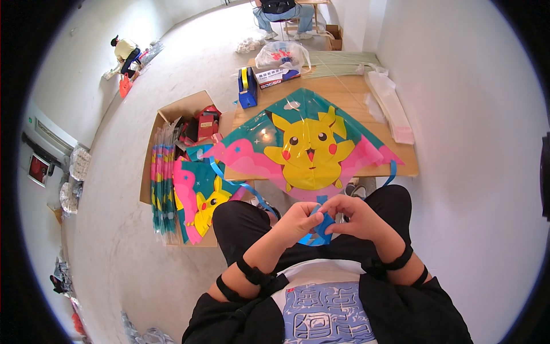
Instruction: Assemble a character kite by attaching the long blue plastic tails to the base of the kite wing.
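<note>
A kite (312,143) lies spread on the wooden table, teal and pink with a yellow cartoon animal on it. Its lower tip hangs over the near edge toward me. Blue ribbon streamers (392,173) trail from its side corners. Just below that tip, over my lap, my left hand (303,221) pinches a blue ribbon (324,226) between thumb and fingers. Close against it, my right hand (350,217) also grips the blue ribbon, fingers curled. Part of the ribbon is hidden behind my fingers.
A blue tape dispenser (247,89), a box (278,77) and a plastic bag (281,55) stand at the table's far side. Pale strips (338,63) lie behind. Left of the table, a cardboard box (189,106) holds packed kites (163,178). Two people sit farther off.
</note>
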`<act>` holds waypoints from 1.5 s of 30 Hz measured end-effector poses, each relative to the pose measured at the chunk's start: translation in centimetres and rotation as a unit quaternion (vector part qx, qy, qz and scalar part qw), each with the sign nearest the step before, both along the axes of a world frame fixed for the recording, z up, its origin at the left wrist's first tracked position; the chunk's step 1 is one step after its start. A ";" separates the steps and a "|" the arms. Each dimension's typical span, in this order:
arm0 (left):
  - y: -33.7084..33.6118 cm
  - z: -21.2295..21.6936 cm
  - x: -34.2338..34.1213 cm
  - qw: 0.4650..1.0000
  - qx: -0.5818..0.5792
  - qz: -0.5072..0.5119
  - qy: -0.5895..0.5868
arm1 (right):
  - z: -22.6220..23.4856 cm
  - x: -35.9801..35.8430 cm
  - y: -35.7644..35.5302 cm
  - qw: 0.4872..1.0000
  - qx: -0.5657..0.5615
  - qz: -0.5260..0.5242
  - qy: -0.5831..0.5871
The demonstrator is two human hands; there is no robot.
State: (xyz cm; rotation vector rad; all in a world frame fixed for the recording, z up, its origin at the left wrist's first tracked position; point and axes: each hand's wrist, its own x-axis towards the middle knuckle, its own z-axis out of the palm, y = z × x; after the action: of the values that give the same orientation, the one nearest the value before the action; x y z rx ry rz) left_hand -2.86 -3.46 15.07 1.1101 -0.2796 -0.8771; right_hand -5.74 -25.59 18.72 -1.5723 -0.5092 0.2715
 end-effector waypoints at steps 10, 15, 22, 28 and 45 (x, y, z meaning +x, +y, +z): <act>-0.1 0.0 0.1 1.000 0.015 0.002 -0.026 | -1.8 0.4 -0.1 0.998 0.027 -0.054 0.001; 0.1 0.6 0.2 0.997 0.064 0.041 -0.027 | -2.3 0.6 -0.1 0.984 0.156 -0.086 -0.016; 0.8 -0.8 1.0 0.981 0.182 0.037 -0.057 | -1.6 0.5 -1.4 0.971 0.177 -0.158 0.041; 4.4 -4.2 2.9 0.817 0.420 0.111 -0.379 | 0.7 1.4 -5.7 0.932 0.149 -0.313 -0.102; 0.0 6.3 1.7 0.798 0.194 -0.070 -0.566 | 9.1 -0.4 -4.3 0.981 0.130 -0.113 -0.091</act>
State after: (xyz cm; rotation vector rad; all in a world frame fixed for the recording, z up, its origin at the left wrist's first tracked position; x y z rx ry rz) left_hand -1.16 -3.42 21.36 1.9462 -1.2273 -0.2779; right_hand -6.14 -29.91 27.79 -1.3889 -0.4816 -0.1104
